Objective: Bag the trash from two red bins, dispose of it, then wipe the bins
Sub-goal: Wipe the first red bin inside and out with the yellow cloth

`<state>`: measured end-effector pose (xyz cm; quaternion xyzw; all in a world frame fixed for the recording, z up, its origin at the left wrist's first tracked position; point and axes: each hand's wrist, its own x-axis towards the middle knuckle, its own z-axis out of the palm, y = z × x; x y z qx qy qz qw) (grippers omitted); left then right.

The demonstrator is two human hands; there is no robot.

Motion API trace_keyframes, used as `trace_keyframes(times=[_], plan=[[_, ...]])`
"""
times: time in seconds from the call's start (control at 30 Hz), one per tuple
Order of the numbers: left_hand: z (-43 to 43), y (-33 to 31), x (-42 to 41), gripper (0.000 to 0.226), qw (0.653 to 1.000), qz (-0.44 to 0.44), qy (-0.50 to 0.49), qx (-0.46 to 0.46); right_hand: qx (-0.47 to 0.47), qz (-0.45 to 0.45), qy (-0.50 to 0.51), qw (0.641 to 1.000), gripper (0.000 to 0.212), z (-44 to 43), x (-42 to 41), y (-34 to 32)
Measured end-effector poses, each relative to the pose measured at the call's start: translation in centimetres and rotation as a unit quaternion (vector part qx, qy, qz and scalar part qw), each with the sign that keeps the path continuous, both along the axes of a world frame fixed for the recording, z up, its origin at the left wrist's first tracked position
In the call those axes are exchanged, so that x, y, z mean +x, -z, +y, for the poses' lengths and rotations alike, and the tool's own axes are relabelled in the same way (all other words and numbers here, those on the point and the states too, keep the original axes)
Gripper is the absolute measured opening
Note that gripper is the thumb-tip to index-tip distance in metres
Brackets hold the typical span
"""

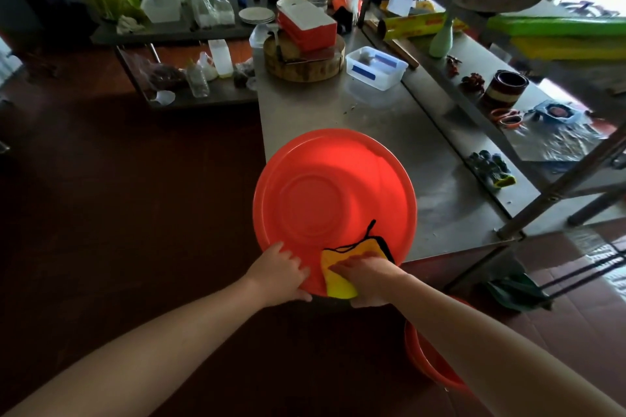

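- Head view: a red bin [325, 186] is seen lying on the near corner of a steel table [423, 159], with its left and near parts hanging out past the table edge over the dark floor.
- The near rim of the red bin is gripped by the left hand [281, 274], fingers laid on top and thumb tucked beneath.
- Just right of that grip, a yellow cloth [338, 281] is folded over the same rim and is clamped there by the right hand [367, 278], fingers flat across the cloth and thumb underneath.
- The wiping stage is judged to be under way on this bin; no trash is seen on it.
- A second red bin [426, 359] is partly seen below and to the right of the first, on the floor under the right forearm.
- Beyond the red bin, a wooden chopping block [305, 61] and a clear plastic tub [376, 68] stand well apart from it.
- Risk: with so much of the bin unsupported, it could be tipped off the table if the left grip were loosened during a hard stroke.
- Risk: the cloth's black loop could be snagged, and parts of the rim could be missed if the bin is not turned.
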<state>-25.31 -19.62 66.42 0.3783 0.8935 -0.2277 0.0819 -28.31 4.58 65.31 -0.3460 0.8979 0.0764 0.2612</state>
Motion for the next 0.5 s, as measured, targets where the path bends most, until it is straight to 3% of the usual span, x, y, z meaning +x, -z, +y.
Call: trace_keyframes(times=[0.2, 0.5], plan=[[-0.7, 0.9, 0.9, 0.059, 0.991, 0.091, 0.054, 0.078, -0.026, -0.049, 0.088, 0.995, 0.105, 0.1, -0.3, 0.4], [0.7, 1.9, 0.7, 0.059, 0.978, 0.143, 0.085, 0.128, -0.003, -0.061, 0.117, 0.991, 0.102, -1.1, -2.6, 2.6]])
